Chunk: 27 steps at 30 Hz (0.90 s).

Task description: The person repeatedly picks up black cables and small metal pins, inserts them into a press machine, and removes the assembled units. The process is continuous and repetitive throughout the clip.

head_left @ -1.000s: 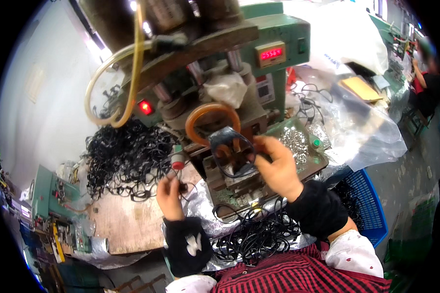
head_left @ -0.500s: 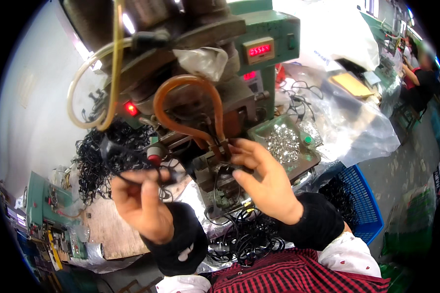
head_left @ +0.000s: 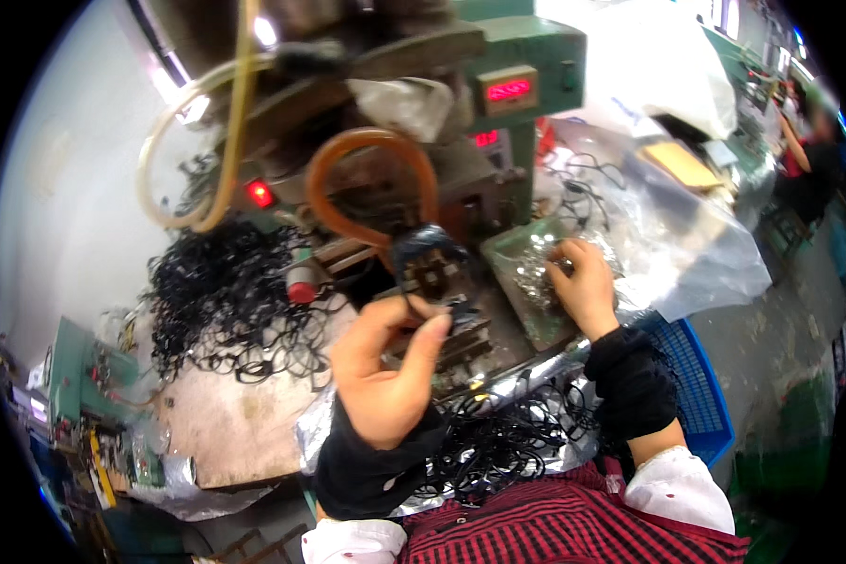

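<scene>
My left hand (head_left: 385,371) is closed in a pinch on a black cable (head_left: 427,241), in front of the machine's metal fixture (head_left: 442,282). The cable loops up past the fixture and is smeared by motion. Off to the right, my right hand (head_left: 587,289) reaches into a green tray (head_left: 543,331) of small shiny metal parts (head_left: 533,271). Its fingers are bent together among the parts; whatever lies between the fingertips is too small to make out. An orange tube (head_left: 371,141) arches over the fixture.
A heap of black cables (head_left: 207,291) covers the left of the bench, beside a red button (head_left: 301,289). More cables (head_left: 498,437) lie in front of me on silvery sheeting. A blue basket (head_left: 710,395) stands right, below clear plastic (head_left: 696,254). A person (head_left: 804,155) sits far right.
My left hand has moved right with the cable, to the front of the fixture. My right hand has left the fixture and gone right into the tray of metal parts.
</scene>
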{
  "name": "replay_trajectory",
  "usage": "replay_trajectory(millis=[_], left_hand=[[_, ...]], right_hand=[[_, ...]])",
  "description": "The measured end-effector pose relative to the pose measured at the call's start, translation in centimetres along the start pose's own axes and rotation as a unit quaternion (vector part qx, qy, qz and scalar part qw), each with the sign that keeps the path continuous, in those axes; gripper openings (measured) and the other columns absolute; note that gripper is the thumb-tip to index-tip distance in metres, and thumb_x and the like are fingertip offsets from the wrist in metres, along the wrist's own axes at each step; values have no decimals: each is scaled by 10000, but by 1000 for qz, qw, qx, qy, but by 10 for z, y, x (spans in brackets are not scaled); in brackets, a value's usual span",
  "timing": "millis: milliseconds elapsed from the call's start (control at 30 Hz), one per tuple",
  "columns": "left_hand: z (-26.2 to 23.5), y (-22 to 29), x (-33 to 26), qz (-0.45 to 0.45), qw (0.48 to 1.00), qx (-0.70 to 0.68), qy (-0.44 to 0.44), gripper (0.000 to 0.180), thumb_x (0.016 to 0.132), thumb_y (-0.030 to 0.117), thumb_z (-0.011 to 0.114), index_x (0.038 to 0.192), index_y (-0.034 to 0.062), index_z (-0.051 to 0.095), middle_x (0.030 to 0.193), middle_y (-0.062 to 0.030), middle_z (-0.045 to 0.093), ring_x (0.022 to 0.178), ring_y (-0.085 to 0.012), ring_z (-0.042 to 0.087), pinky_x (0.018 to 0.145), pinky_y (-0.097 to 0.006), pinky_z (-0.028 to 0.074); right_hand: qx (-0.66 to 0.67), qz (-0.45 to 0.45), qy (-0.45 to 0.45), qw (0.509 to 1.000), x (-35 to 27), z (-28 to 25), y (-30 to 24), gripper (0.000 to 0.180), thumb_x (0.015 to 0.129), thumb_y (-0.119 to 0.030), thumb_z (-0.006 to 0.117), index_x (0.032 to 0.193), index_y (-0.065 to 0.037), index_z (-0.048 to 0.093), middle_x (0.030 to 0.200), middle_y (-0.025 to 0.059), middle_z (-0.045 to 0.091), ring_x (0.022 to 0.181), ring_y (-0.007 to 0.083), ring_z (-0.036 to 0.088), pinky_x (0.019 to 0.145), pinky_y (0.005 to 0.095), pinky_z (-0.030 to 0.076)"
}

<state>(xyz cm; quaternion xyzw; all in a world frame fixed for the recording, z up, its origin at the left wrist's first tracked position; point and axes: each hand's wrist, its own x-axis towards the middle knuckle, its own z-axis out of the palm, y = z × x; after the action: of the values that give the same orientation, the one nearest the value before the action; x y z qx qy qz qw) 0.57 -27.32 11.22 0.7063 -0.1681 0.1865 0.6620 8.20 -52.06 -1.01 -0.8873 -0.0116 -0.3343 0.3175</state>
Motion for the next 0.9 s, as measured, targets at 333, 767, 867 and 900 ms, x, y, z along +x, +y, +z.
replay_trajectory(millis=[333,767,867,900], left_hand=[[-11,-4,-34,48,998,36,-22,338,846,-32,694,1159,-43,568,1144,-179,665,1080,-215,628,952,-313,470],[-235,-135,15,-221,781,560,167,297,843,328,697,923,44,733,876,-174,709,853,-329,686,762,-374,521],[-273,-218,22,-352,727,569,153,412,769,419,734,920,35,745,911,-198,718,894,-346,696,783,-387,533],[-287,-244,19,-371,754,525,132,415,754,424,742,916,41,748,907,-202,718,902,-349,695,792,-385,534]], right_hand=[[13,-86,-37,996,-5,12,-16,136,820,-84,668,924,0,696,1037,162,690,1004,351,639,876,405,501],[268,92,-48,958,-5,10,-30,156,849,-19,630,981,-2,710,902,95,709,850,162,660,787,277,496],[226,104,-48,967,-11,3,-28,156,838,-12,623,966,-7,711,905,92,707,857,182,660,797,284,492],[200,105,-41,973,-14,-3,-24,154,836,-13,626,964,-9,712,903,91,705,861,185,659,800,284,490]])
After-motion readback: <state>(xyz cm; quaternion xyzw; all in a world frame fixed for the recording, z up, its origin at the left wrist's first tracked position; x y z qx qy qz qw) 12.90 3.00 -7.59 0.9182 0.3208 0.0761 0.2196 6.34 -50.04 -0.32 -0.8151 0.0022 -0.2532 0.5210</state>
